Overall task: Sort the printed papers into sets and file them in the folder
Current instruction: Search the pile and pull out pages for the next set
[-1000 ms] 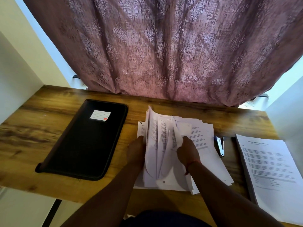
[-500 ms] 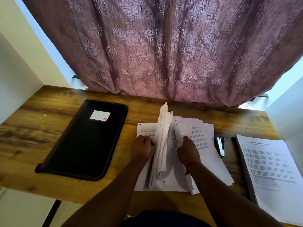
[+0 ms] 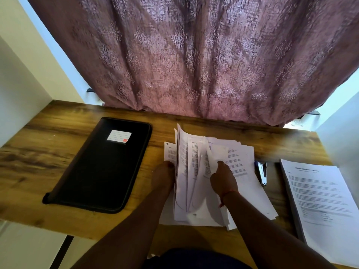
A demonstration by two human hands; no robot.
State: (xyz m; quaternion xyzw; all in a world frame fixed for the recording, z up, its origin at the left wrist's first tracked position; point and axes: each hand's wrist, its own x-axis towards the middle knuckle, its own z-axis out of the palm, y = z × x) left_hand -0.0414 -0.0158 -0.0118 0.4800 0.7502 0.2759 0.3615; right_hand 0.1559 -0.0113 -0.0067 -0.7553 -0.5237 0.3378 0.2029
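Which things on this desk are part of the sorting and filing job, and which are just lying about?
Part of the job: loose printed papers, being leafed through by the left hand and right hand; neat paper stack at right; closed black folder.

Lying about: stapler (possibly useful), curtain.

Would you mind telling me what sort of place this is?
Probably a home desk by a window: a wooden desk under a patterned curtain, with printed papers, a black folder and a stapler.

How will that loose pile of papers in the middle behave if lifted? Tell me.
Probably floppy: the sheets in the pile already curl and stand up where the right hand lifts them. Likely to slide apart, since the edges are fanned and uneven. Light enough for one hand, seemingly.
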